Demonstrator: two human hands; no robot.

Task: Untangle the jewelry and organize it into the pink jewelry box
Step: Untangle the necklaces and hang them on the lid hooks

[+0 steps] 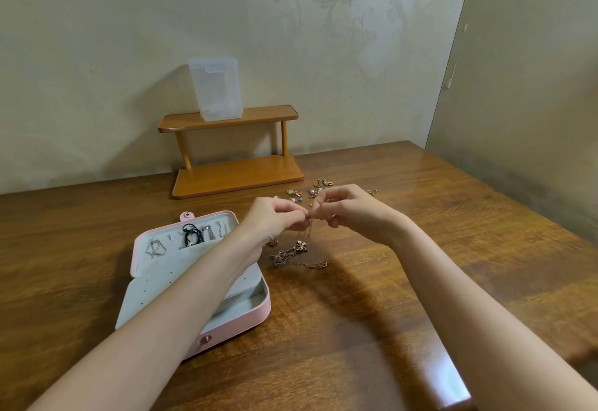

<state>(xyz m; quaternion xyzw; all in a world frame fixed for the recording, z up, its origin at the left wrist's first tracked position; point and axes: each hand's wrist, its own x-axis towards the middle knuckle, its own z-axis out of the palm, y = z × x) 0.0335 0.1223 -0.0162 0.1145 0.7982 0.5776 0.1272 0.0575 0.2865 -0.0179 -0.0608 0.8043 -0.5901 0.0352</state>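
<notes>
Lying open at the near left of the wooden table (372, 313), the pink jewelry box (246, 316) serves as the reference point for everything else. Its base shows a pale grey lining and a snap stud on the front wall. Its raised lid (155, 242) stands behind the base and carries a black cord (191, 233) and several silvery chains (155, 248) hung along its inner face. The person's left forearm crosses above the right half of the box.

Just right of the box, both hands meet above the table. The left hand (275, 219) has thumb and forefinger closed in a narrow pinch on a thin gold chain (309, 232). The right hand (349, 211) pinches the same chain at nearly the same point, its remaining fingers curled. The fingertips of the two hands appear to touch, though the contact point is too small to confirm.

The chain hangs from the pinch down to a tangled cluster of gold jewelry (291, 253), which rests on the table just right of the box's far corner.

Beyond the hands, farther from the box, small loose pieces (310, 190) lie scattered on the table: rings, pendants and what may be earrings.

Behind the box, against the wall, stands a two-tier wooden shelf (233, 177). A translucent plastic container (216, 88) sits upright on its upper tier.
</notes>
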